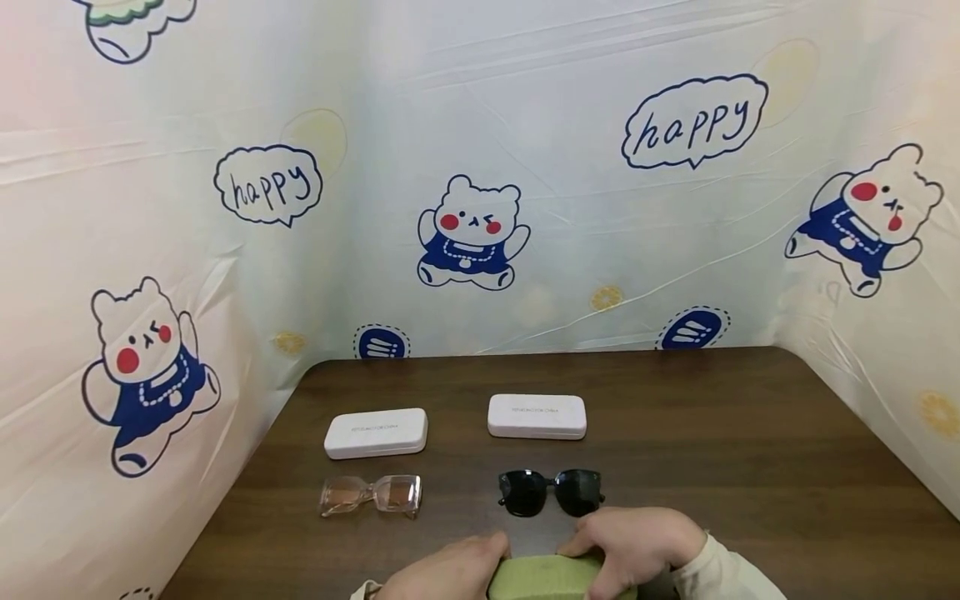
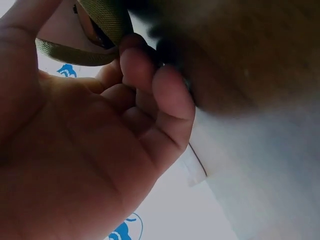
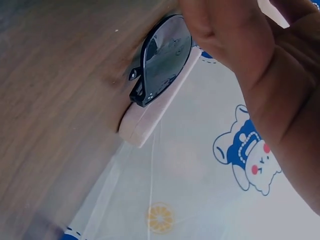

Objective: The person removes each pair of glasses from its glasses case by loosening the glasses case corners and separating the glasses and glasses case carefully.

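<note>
A green glasses case (image 1: pixel 546 577) sits at the bottom edge of the head view, partly cut off. My left hand (image 1: pixel 448 573) grips its left side, thumb along the edge. On the other side my right hand (image 1: pixel 639 540) holds it between thumb and fingers. In the left wrist view the case (image 2: pixel 109 22) shows a gap between its green edges, with a pale inside and something dark and brown in it. Just beyond the right hand lie black sunglasses (image 1: pixel 551 492), lenses facing me; they also show in the right wrist view.
Clear-framed glasses with pinkish lenses (image 1: pixel 397 494) lie on the left of the brown table (image 1: pixel 697 433). Behind them is a white glasses case (image 1: pixel 377 433), and a second white case (image 1: pixel 537 417) lies behind the sunglasses. A printed curtain (image 1: pixel 570 208) encloses the table's back and sides.
</note>
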### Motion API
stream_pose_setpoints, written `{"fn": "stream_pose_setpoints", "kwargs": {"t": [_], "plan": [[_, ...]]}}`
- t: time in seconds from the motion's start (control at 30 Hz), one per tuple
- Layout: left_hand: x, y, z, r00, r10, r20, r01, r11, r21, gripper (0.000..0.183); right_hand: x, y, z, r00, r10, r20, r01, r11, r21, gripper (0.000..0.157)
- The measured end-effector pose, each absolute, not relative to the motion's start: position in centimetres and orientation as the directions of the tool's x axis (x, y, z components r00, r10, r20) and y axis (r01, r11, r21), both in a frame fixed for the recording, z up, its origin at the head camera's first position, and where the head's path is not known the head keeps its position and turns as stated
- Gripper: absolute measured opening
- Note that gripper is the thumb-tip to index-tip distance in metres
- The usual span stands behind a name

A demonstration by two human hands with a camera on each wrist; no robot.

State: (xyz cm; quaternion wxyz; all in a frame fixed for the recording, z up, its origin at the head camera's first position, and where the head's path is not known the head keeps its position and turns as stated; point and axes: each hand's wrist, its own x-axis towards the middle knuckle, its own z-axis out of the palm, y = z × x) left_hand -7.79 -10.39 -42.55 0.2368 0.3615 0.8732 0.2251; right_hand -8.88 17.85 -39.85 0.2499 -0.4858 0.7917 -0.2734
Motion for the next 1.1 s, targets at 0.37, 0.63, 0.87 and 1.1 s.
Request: {"fn": "stream_pose_setpoints", "kwargs": {"t": [0.37, 0.63, 0.87, 1.1], "plan": [[-7.6, -10.8, -42.8, -0.678, 0.666, -0.311, 0.346, 0.662, 0.665, 0.03, -10.0, 18.1, -40.2, -0.36, -0.914, -0.187, -0.43, 0.34, -0.836, 0.036], [-7.7, -11.6, -42.9, -0.721, 0.588, -0.367, 0.255, 0.717, 0.649, 0.026, -11.3, 18.4, -40.5, -0.325, -0.926, -0.191, -0.25, 0.279, -0.927, 0.037], [-7.7, -11.7, -42.6, -0.731, 0.56, -0.39, 0.239, 0.746, 0.622, 0.028, -10.7, 18.3, -39.4, -0.475, -0.867, -0.152, -0.362, 0.349, -0.864, 0.023], [-8.2, -11.5, -43.0, -0.689, 0.63, -0.358, 0.359, 0.726, 0.587, 0.027, -8.6, 18.0, -37.5, -0.685, -0.718, -0.125, -0.447, 0.549, -0.706, 0.02]]}}
